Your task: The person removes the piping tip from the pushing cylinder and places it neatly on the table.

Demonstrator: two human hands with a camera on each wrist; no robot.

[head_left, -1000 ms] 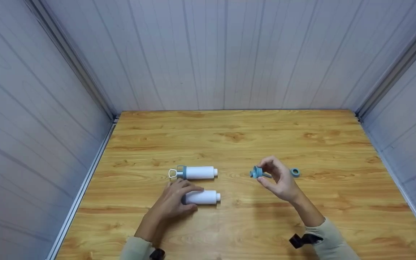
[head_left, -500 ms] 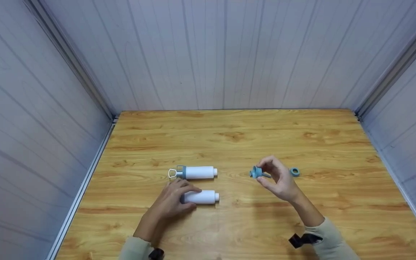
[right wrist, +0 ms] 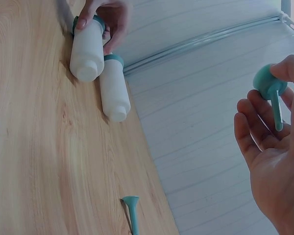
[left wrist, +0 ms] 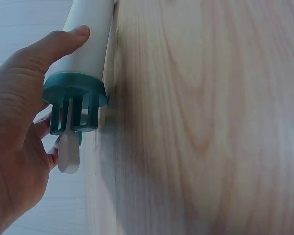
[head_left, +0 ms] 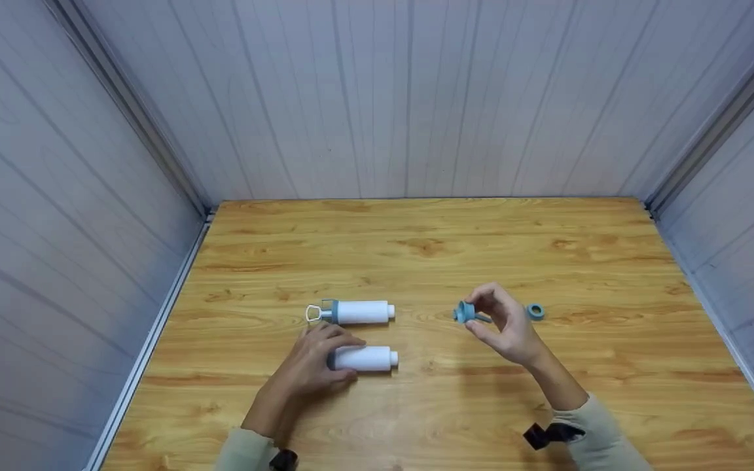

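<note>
My left hand (head_left: 315,356) grips the rear of a white syringe-like cylinder (head_left: 367,358) lying on the table, thumb and fingers on opposite sides. In the left wrist view, its teal collar (left wrist: 73,88) and white plunger handle (left wrist: 68,154) stick out behind the hand. Beyond it lies a similar white cylinder (head_left: 364,313), with a teal collar and a looped white handle. Over at the right, my right hand (head_left: 508,330) pinches a small teal funnel-shaped piece with a stem (head_left: 464,312) above the table. Its stem points back toward the palm.
Just beyond the right hand, another teal piece with a round, ring-like end (head_left: 535,311) lies on the table; in the right wrist view its flared head and stem (right wrist: 132,210) show. Pale panel walls (head_left: 377,98) enclose the wooden table (head_left: 423,248) at back and sides.
The cylinder under my left hand has shifted very slightly to the left. My right hand holds the teal piece in the same place.
</note>
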